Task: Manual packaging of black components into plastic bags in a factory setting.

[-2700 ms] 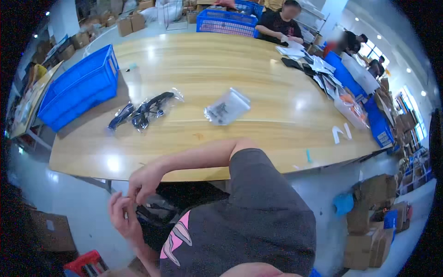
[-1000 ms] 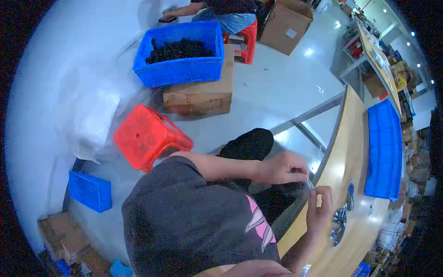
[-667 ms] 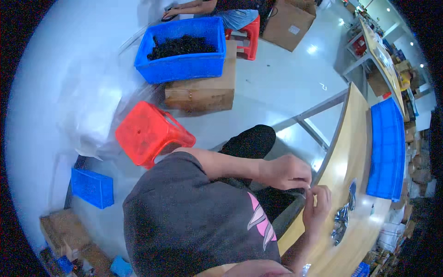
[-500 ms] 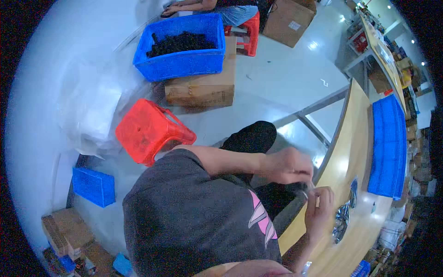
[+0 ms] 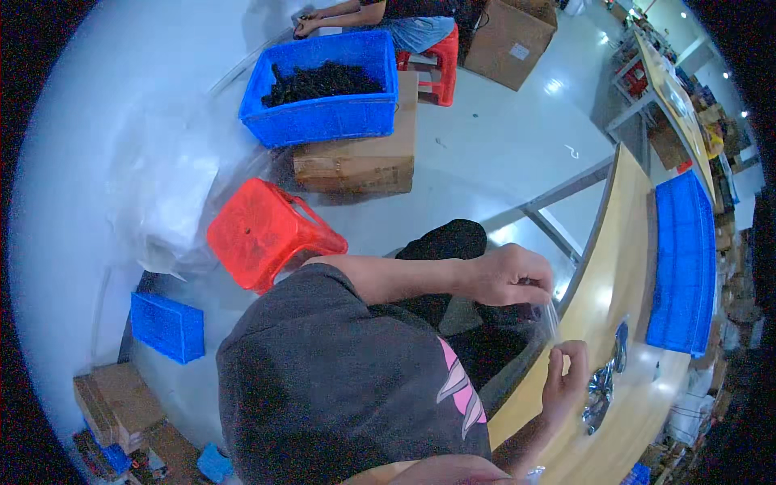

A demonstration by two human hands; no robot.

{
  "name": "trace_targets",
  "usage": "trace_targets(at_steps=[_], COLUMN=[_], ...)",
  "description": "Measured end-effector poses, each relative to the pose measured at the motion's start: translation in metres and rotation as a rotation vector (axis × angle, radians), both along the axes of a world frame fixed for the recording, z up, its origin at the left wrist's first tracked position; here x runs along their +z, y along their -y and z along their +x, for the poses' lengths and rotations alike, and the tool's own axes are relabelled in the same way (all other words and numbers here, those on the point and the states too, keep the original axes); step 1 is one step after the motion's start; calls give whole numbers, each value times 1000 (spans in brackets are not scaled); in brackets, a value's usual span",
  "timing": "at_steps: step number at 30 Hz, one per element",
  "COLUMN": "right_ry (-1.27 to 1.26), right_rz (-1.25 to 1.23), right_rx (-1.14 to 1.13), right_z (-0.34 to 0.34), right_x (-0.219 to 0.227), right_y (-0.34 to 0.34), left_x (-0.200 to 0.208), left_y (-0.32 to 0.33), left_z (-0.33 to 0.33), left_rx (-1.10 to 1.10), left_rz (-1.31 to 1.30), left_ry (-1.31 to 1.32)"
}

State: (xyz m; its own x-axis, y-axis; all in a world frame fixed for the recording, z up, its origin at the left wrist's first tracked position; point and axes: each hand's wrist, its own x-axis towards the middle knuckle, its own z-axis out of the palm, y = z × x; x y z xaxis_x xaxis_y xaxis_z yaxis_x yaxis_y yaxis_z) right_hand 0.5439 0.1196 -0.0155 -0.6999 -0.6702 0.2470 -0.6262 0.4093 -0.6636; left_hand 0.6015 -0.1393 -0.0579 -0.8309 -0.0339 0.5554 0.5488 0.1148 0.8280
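My left hand [image 5: 513, 276] is closed, its fingers curled round the upper end of a thin clear plastic bag [image 5: 551, 319]. A small dark patch shows between those fingers; I cannot make out what it is. Below it, over the table edge, my right hand [image 5: 567, 373] has thumb and forefinger bent together at the bag's lower end. On the wooden table [image 5: 622, 234], just right of my right hand, lie shiny dark items in clear wrapping [image 5: 598, 396]. Another narrow wrapped item [image 5: 621, 346] lies against them.
A long blue crate [image 5: 681, 263] stands along the table's far side. A red stool [image 5: 271, 230] is behind my left arm. A blue crate of black parts [image 5: 323, 85] rests on a cardboard box [image 5: 356, 168], near a seated person [image 5: 347, 14]. A small blue crate [image 5: 167, 326] stands at left.
My hands have drawn apart: the left has moved slightly up, the right slightly down. The clear plastic now shows stretched between them. The whole view has shifted a little.
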Motion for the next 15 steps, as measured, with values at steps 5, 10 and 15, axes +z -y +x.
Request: trace_targets(at_steps=[5,10,15], right_ry=[55,83,101], right_rz=[2,43,15], right_rx=[31,61,89], right_z=[2,8,11], right_x=[2,7,0], right_y=[2,10,4], left_x=[-1,-5,7], left_y=[-2,-6,-6], left_z=[1,4,7], left_rx=[-32,-52,-79], left_rz=[45,103,105], left_ry=[49,80,60])
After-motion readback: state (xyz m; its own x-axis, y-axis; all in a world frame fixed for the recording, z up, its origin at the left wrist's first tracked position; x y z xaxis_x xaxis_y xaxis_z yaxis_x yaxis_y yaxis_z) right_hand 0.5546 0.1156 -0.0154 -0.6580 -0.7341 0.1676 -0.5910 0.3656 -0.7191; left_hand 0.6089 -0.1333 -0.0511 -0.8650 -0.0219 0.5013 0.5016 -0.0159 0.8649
